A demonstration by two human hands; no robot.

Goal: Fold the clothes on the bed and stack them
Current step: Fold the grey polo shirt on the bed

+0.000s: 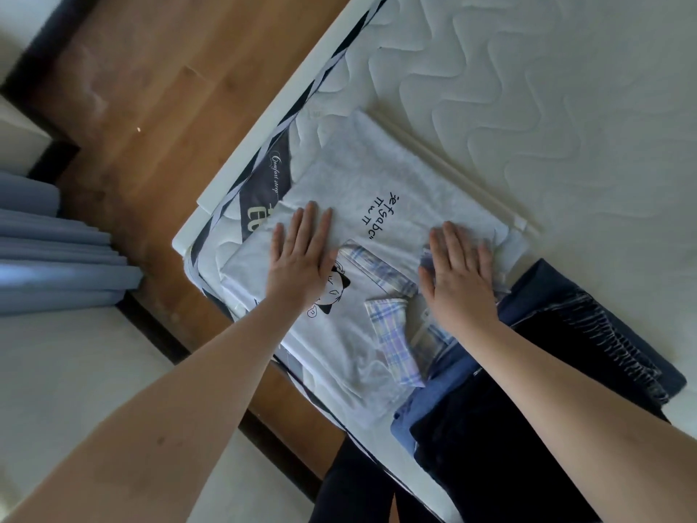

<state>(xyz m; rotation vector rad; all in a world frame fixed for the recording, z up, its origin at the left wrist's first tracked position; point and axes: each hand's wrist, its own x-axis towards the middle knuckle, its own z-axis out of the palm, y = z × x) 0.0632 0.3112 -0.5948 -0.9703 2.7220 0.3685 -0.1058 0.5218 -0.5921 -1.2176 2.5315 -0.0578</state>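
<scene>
Both flat, straight-fingered hands, left hand and right hand, press the folded white printed T-shirt; dark folded clothes already stacked beside it.

Both hands lie on the folded shirt (near the mattress corner), dark clothes just right.

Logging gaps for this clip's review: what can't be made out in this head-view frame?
- White T-shirt: cartoon print partly hidden under the left hand.
- Plaid shirt: its far part is hidden by the right hand.
- Dark clothes: item count unclear; folds merge, and the right forearm crosses them.
- Mattress label: large lettering hidden by the T-shirt.
</scene>
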